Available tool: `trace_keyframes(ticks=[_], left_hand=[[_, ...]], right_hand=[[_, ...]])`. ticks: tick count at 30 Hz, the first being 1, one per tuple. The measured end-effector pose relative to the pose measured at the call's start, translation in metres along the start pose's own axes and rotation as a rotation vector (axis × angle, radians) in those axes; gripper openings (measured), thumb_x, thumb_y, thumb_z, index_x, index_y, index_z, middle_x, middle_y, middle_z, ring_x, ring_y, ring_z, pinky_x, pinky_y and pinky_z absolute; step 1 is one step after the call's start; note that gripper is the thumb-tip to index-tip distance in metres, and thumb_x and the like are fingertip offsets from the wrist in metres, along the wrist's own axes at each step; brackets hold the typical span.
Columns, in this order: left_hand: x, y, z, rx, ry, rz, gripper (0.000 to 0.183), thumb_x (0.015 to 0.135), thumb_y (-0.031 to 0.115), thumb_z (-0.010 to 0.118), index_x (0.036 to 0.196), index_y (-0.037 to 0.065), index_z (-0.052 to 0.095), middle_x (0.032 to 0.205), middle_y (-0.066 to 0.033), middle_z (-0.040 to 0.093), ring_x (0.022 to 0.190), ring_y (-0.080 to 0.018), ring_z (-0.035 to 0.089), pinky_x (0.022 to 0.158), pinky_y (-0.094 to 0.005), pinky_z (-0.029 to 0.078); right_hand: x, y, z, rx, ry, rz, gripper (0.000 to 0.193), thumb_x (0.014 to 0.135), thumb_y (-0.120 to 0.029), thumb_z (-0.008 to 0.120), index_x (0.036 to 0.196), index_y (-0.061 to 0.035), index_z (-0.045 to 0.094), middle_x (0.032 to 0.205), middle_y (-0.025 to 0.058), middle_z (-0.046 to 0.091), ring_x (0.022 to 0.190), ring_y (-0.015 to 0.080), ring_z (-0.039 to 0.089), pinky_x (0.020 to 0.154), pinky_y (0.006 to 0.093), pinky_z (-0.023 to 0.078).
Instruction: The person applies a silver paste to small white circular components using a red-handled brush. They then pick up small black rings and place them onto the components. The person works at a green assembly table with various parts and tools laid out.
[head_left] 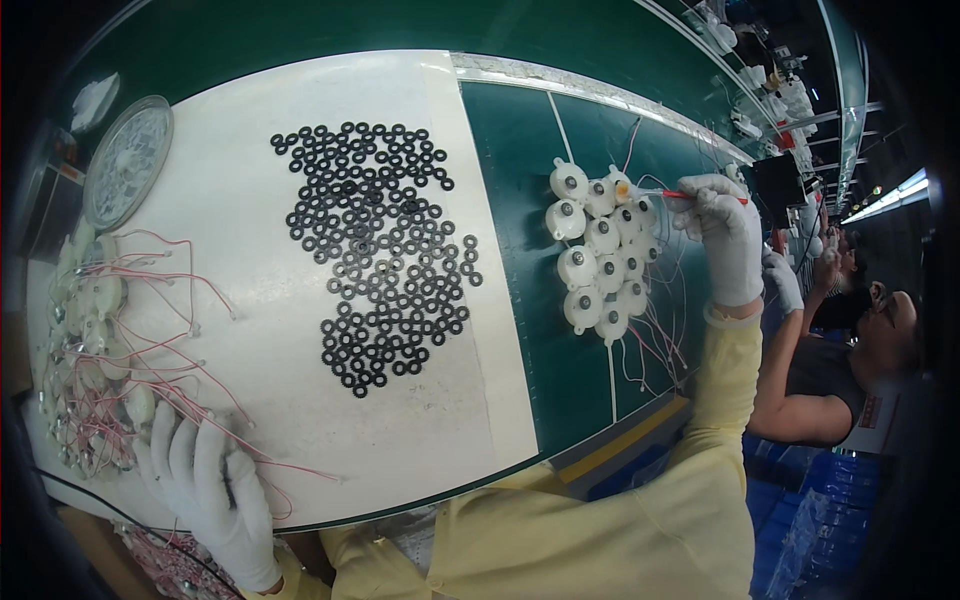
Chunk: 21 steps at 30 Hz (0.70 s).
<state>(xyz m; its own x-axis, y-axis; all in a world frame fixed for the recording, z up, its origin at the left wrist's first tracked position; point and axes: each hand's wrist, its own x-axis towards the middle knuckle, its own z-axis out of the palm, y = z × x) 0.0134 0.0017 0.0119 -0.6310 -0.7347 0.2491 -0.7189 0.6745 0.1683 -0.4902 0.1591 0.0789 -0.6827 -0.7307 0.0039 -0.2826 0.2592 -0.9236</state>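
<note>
My right hand, in a white glove, is closed around a thin red-handled tool. The tool's pale tip points left at a group of white round plastic parts with dark centres. One part near the tip, at the far edge of the group, has an orange spot. My left hand, also gloved, reaches into a heap of white parts with pink and red wires. Its fingers are apart, and the fingertips lie beside a pale round part; whether they touch it I cannot tell.
Many black rings lie spread on the white sheet. A round clear tray with small pale pieces stands at the far left. Thin wires trail from the white parts. A co-worker sits close by on the right.
</note>
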Motion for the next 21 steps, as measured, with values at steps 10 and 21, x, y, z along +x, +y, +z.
trace_keyframes(ticks=[10,21], left_hand=[[0.001,-0.001,-0.001,0.003,-0.014,0.014,0.032,0.094,0.004,0.053,0.125,0.000,0.060,0.129,-0.0172,0.061,0.132,-0.0388,0.050,0.118,-0.0599,0.023],[0.000,-0.001,0.000,0.003,-0.017,-0.001,0.032,0.094,0.014,0.056,0.124,0.004,0.061,0.126,-0.0167,0.060,0.131,-0.0416,0.050,0.115,-0.0643,0.024]], right_hand=[[0.004,0.007,-0.003,0.042,0.037,-0.002,0.030,0.093,-0.012,0.052,0.110,0.0080,0.067,0.093,0.0172,0.074,0.069,0.0144,0.068,0.057,0.0205,0.043],[0.004,0.018,-0.008,0.047,0.019,0.028,0.029,0.092,-0.012,0.054,0.109,0.0070,0.068,0.090,0.0134,0.073,0.069,0.0117,0.067,0.058,0.0199,0.043]])
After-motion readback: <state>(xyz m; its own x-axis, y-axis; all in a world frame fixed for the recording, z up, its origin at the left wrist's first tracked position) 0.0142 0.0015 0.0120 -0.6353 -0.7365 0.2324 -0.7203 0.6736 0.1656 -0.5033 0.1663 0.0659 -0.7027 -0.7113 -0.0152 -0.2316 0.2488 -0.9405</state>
